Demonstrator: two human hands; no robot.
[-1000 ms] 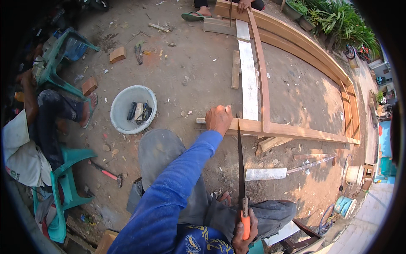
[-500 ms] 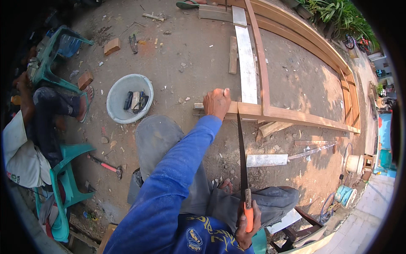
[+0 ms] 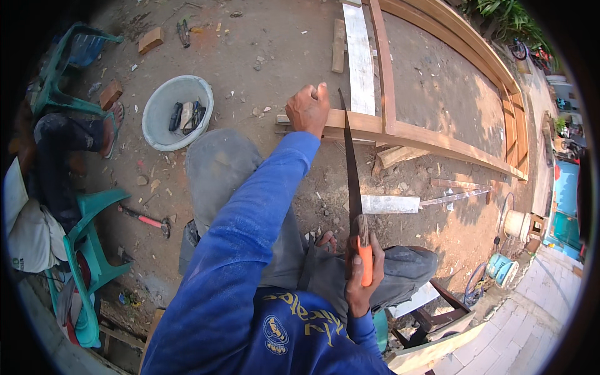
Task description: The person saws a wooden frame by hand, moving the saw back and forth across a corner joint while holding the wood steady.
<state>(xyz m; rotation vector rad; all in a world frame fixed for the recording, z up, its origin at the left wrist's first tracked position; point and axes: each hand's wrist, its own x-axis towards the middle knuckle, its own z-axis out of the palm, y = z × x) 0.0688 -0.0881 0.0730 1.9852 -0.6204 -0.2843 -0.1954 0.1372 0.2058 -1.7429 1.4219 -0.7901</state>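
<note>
Head-worn, the left fisheye camera looks steeply down from just above the blue long-sleeved shirt (image 3: 237, 250), facing out over the wooden frame (image 3: 437, 144) ahead.

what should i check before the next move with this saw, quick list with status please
1. Right hand gripping the saw by its orange handle: ok.
2. Left hand clear of the blade: ok, on the wooden beam to the blade's left, with a gap.
3. Gloves: not ok, both hands are bare.
4. Blade seated in a cut: cannot tell; it crosses the beam, but contact is unclear.
5. Beam supported: cannot tell; whether the wood block near it touches is unclear.
6. Hammer out of the way: ok, lying on the ground well left.
</note>
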